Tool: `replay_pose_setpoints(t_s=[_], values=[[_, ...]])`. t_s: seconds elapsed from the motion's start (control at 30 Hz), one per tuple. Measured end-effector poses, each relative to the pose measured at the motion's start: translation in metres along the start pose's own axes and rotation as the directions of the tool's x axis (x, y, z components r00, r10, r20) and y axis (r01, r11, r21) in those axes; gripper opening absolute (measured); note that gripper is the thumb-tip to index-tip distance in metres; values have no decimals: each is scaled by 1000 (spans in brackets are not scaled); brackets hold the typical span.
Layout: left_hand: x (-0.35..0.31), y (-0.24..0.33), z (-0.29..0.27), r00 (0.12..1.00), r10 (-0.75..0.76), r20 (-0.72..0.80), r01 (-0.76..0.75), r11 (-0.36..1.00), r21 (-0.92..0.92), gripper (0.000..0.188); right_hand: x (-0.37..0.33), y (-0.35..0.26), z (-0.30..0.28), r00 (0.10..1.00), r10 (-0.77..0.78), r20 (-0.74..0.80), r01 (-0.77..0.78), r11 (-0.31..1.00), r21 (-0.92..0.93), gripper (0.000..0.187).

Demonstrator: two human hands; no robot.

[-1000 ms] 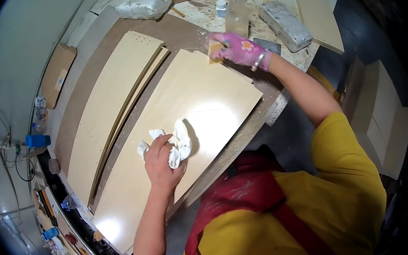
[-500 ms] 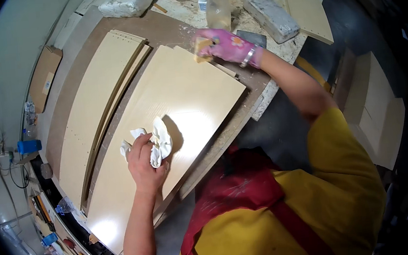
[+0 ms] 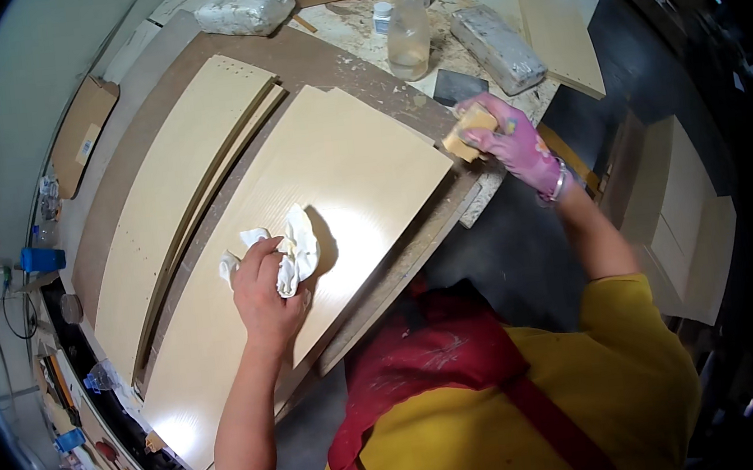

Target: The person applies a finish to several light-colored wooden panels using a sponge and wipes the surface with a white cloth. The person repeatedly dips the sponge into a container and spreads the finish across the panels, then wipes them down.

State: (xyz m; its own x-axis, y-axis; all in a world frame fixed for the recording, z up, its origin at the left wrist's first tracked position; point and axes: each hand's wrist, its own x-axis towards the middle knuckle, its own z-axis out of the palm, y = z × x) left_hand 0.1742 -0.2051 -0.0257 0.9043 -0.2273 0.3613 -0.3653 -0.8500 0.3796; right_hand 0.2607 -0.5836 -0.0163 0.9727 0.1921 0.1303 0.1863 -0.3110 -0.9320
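Observation:
My bare left hand (image 3: 266, 295) grips a crumpled white cloth (image 3: 299, 250) and rests with it on a pale wood-grain panel (image 3: 334, 167). In a pink flowered glove, my right hand (image 3: 517, 144) is closed around a yellow sponge (image 3: 470, 133). It is held at the panel's right corner; whether the sponge touches the edge I cannot tell. At least one more panel lies under the top one, its edge showing along the far end. To the left is a second stack of pale panels (image 3: 178, 154), with small drilled holes along its edges.
Beyond the panels stand a clear bottle with a white lid (image 3: 409, 37) and a small white bottle (image 3: 383, 19). A wrapped grey block (image 3: 498, 47) and a dark flat pad (image 3: 460, 85) lie near my right hand. A white wrapped bundle (image 3: 246, 10) sits at the far left.
My right hand has moved right and toward me with the sponge, from the panel's far end to its right corner. My left hand stays in nearly the same spot with the cloth.

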Motion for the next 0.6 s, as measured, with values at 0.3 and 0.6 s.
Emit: replay_pose_setpoints(t_s=[0.3, 0.6], values=[[-4, -7, 0, 998, 29, -54, -31, 998, -50, 36, 65, -50, 76, 985, -152, -87, 156, 986, 51, 33], [-17, -27, -21, 978, 195, 75, -181, 971, -158, 42, 48, -18, 136, 974, 185, -130, -94, 856, 509, 27]])
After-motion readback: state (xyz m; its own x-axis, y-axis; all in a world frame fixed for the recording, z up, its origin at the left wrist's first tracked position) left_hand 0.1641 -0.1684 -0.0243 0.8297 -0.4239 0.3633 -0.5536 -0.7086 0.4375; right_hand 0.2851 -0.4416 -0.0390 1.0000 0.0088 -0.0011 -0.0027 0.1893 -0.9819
